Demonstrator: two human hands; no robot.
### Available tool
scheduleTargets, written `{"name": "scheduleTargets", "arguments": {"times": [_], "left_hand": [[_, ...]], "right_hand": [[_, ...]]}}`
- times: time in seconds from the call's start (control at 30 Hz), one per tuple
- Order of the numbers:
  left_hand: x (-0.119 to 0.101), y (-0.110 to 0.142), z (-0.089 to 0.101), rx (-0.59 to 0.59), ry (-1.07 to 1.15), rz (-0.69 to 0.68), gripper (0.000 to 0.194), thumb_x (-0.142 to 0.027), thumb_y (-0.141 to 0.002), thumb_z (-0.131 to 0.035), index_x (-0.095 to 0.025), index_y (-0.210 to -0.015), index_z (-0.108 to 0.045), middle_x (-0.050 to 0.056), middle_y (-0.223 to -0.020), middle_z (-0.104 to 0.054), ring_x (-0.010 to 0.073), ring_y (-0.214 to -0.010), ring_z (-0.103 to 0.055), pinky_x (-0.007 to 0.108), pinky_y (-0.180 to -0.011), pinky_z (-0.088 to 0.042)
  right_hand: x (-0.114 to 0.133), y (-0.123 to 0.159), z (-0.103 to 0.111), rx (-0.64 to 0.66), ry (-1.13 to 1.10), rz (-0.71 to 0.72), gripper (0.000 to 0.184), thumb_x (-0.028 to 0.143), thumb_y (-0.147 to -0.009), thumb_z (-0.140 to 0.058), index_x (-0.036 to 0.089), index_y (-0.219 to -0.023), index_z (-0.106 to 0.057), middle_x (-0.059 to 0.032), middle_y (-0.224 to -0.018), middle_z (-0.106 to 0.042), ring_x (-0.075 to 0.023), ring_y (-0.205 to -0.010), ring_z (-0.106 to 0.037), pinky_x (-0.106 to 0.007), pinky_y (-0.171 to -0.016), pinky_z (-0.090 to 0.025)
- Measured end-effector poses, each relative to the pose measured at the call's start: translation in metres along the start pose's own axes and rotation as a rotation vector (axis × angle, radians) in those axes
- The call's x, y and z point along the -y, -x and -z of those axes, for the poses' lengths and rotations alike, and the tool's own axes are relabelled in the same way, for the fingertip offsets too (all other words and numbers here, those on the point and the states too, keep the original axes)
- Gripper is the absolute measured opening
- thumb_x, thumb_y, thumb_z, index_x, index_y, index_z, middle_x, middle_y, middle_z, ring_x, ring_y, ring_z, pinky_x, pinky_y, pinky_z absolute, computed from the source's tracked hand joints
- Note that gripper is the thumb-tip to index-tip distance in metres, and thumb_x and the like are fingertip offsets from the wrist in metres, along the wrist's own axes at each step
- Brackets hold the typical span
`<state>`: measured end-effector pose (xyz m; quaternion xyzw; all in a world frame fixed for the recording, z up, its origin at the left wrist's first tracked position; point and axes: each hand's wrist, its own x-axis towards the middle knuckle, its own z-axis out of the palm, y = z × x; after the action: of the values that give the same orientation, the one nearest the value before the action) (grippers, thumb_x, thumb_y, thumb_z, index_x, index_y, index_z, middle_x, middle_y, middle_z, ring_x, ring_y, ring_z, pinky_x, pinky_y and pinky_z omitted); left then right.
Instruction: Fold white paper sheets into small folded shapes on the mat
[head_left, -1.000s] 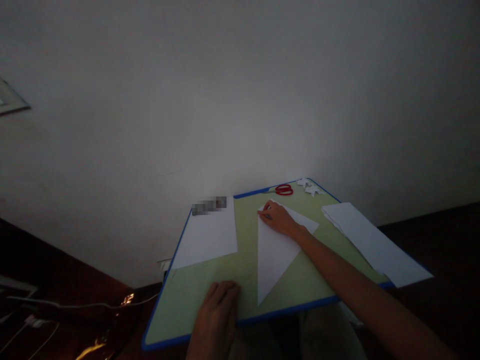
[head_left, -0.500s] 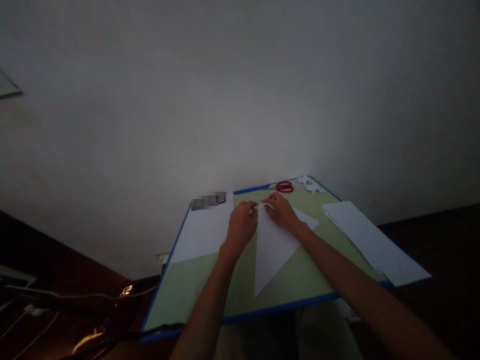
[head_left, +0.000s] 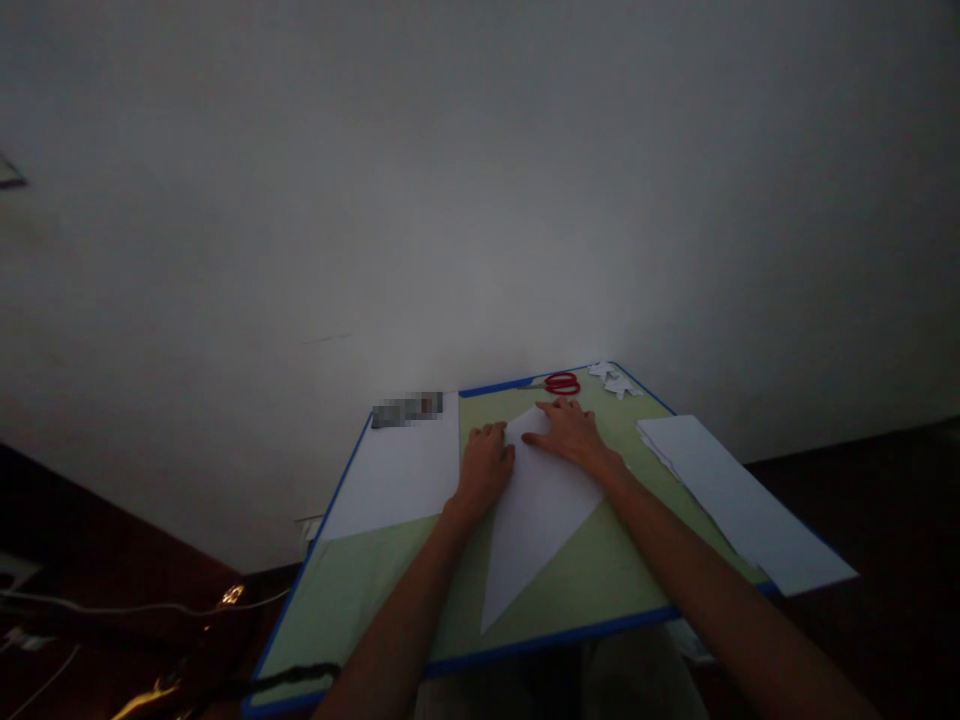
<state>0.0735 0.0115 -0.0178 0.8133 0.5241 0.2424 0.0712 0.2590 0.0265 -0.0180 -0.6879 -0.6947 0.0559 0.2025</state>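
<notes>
A white paper folded into a long triangle (head_left: 529,525) lies on a green board with a blue rim (head_left: 375,590), its point toward me. My left hand (head_left: 486,468) rests on the triangle's upper left edge with fingers curled down onto it. My right hand (head_left: 570,432) lies flat on the triangle's far end, fingers stretched out and pressing the paper. Both forearms reach in from the bottom of the view.
A white sheet (head_left: 401,470) lies on the board's left, a stack of white sheets (head_left: 739,500) overhangs its right edge. Red scissors (head_left: 561,383) and small paper scraps (head_left: 616,378) sit at the far corner. A pale wall rises behind. Cables (head_left: 112,610) trail at lower left.
My left hand came up from the board's near edge to the far end of the triangle. My right hand went from a pinch at the corner to lying flat. The fold is now pressed down.
</notes>
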Motion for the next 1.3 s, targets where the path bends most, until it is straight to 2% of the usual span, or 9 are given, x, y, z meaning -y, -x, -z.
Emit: {"name": "scheduleTargets", "arguments": {"times": [0.2, 0.33, 0.43, 0.73, 0.93, 1.03, 1.1, 1.2, 1.3], "left_hand": [[0.015, -0.009, -0.003, -0.019, 0.088, 0.030, 0.035, -0.006, -0.086, -0.059, -0.012, -0.120, -0.064, 0.015, -0.118, -0.066, 0.0257, -0.112, -0.060, 0.040, -0.102, -0.046], [0.025, -0.015, -0.004, -0.030, 0.144, 0.058, 0.033, -0.005, -0.083, -0.061, -0.012, -0.115, -0.065, 0.013, -0.109, -0.065, 0.0217, -0.095, -0.064, 0.035, -0.089, -0.051], [0.029, -0.016, -0.004, -0.047, 0.184, 0.055, 0.029, -0.005, -0.081, -0.061, -0.013, -0.109, -0.066, 0.009, -0.098, -0.064, 0.0197, -0.086, -0.064, 0.033, -0.083, -0.051], [0.031, -0.015, -0.005, -0.132, 0.354, 0.057, 0.026, -0.006, -0.079, -0.063, -0.016, -0.102, -0.069, 0.003, -0.081, -0.061, 0.0188, -0.076, -0.059, 0.034, -0.081, -0.048], [0.034, -0.018, -0.005, -0.189, 0.542, 0.188, 0.036, -0.011, -0.076, -0.071, -0.017, -0.111, -0.066, 0.006, -0.093, -0.067, 0.0162, -0.066, -0.061, 0.032, -0.074, -0.049], [0.039, -0.019, -0.004, -0.195, 0.659, 0.263, 0.042, -0.014, -0.072, -0.076, -0.016, -0.113, -0.065, 0.007, -0.090, -0.070, 0.0181, -0.069, -0.064, 0.031, -0.071, -0.049], [0.043, -0.019, -0.003, -0.198, 0.732, 0.303, 0.040, -0.013, -0.069, -0.077, -0.015, -0.108, -0.067, 0.006, -0.084, -0.070, 0.0201, -0.072, -0.066, 0.031, -0.070, -0.050], [0.046, -0.019, 0.003, -0.201, 0.836, 0.336, 0.028, -0.017, -0.067, -0.076, -0.015, -0.094, -0.071, 0.006, -0.079, -0.071, 0.0209, -0.072, -0.067, 0.030, -0.068, -0.050], [0.048, -0.018, 0.012, -0.226, 0.915, 0.340, 0.014, -0.024, -0.068, -0.073, -0.014, -0.078, -0.071, 0.004, -0.074, -0.069, 0.0185, -0.068, -0.063, 0.028, -0.064, -0.046]], "right_hand": [[0.007, 0.007, 0.010, 0.005, 0.021, -0.085, 0.076, 0.065, -0.084, -0.065, 0.018, -0.142, -0.053, -0.0230, -0.141, -0.051, -0.0399, -0.130, -0.046, -0.054, -0.101, -0.036], [0.014, 0.012, 0.013, 0.033, 0.022, -0.191, 0.088, 0.068, -0.076, -0.072, 0.014, -0.141, -0.050, -0.0271, -0.137, -0.051, -0.0425, -0.126, -0.050, -0.052, -0.098, -0.038], [0.017, 0.013, 0.012, 0.044, -0.008, -0.210, 0.083, 0.063, -0.076, -0.075, 0.013, -0.138, -0.051, -0.0263, -0.132, -0.055, -0.0410, -0.122, -0.055, -0.050, -0.097, -0.040], [0.013, 0.006, 0.007, 0.070, -0.052, -0.162, 0.072, 0.060, -0.078, -0.074, 0.013, -0.130, -0.059, -0.0243, -0.131, -0.059, -0.0410, -0.127, -0.051, -0.052, -0.099, -0.040], [0.016, 0.004, 0.005, 0.044, -0.113, -0.050, 0.053, 0.052, -0.077, -0.078, 0.021, -0.119, -0.068, -0.0164, -0.127, -0.061, -0.0353, -0.125, -0.053, -0.046, -0.096, -0.043], [0.019, 0.005, 0.005, 0.017, -0.144, 0.003, 0.053, 0.045, -0.078, -0.079, 0.020, -0.123, -0.064, -0.0141, -0.127, -0.062, -0.0319, -0.123, -0.056, -0.042, -0.096, -0.044], [0.021, 0.006, 0.007, -0.003, -0.174, 0.031, 0.055, 0.040, -0.080, -0.078, 0.020, -0.128, -0.059, -0.0129, -0.127, -0.065, -0.0293, -0.119, -0.060, -0.039, -0.096, -0.045], [0.022, 0.008, 0.013, -0.091, -0.203, 0.067, 0.068, 0.033, -0.081, -0.077, 0.020, -0.142, -0.049, -0.0133, -0.128, -0.067, -0.0302, -0.118, -0.063, -0.039, -0.096, -0.045], [0.018, 0.006, 0.018, -0.193, -0.239, 0.067, 0.077, 0.032, -0.083, -0.074, 0.021, -0.152, -0.041, -0.0113, -0.116, -0.072, -0.0308, -0.107, -0.067, -0.041, -0.090, -0.047]]}}
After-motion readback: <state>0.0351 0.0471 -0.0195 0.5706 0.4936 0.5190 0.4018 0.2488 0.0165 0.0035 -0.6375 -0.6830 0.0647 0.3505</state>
